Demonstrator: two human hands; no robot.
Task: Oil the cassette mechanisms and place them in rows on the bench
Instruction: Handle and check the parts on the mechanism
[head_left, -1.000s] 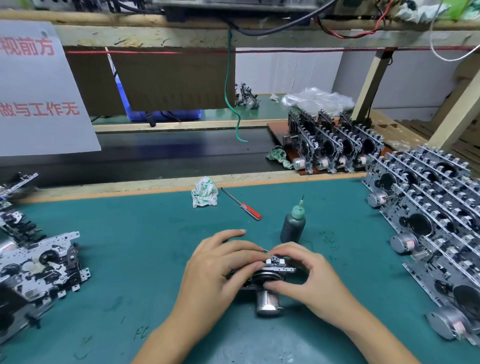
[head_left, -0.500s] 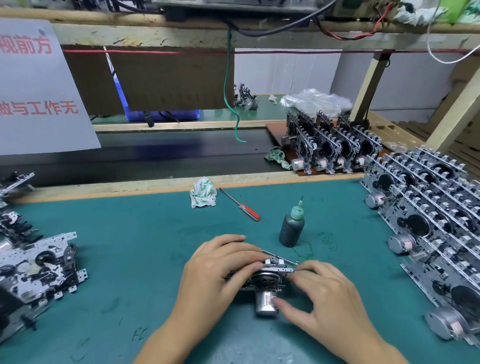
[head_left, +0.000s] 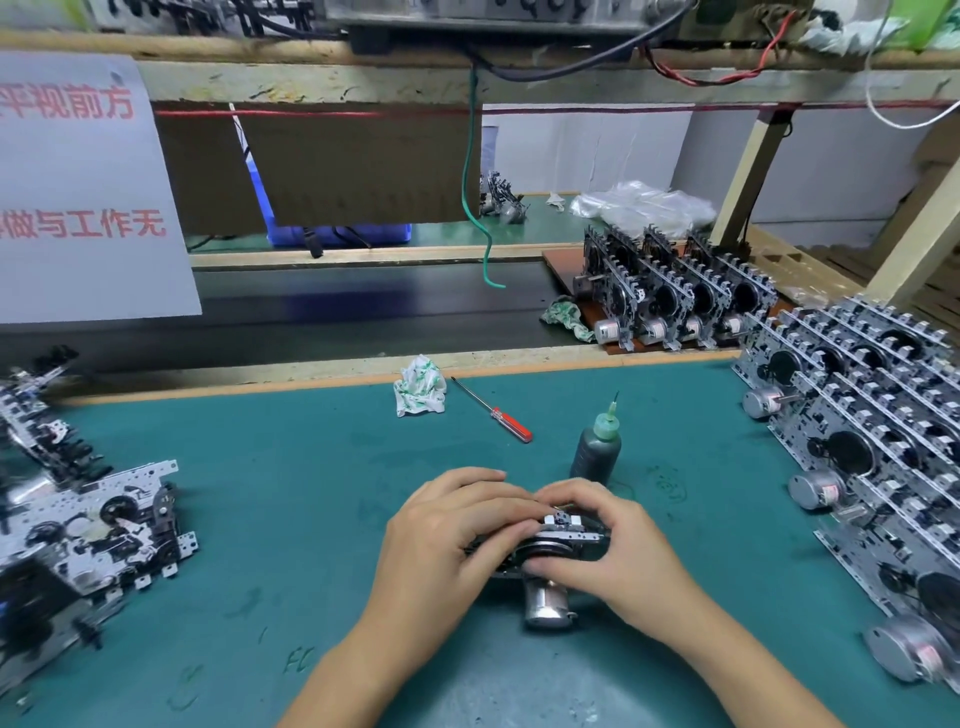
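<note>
A cassette mechanism with a round silver motor stands on the green bench mat in front of me. My left hand grips its left side, fingers curled over the top edge. My right hand grips its right side, thumb against the front and fingers over the top. A dark oil bottle with a green needle cap stands upright just behind my right hand. Rows of upright mechanisms fill the right of the bench. A loose pile of mechanisms lies at the left.
A red-handled screwdriver and a crumpled white-green rag lie at the back of the mat. Another batch of mechanisms stands on a brown board beyond the mat edge, beside a second rag. A green wire hangs overhead.
My right hand slid down toward the motor half a second ago, then came back up to grip the mechanism's top right. My left hand stayed on the mechanism.
</note>
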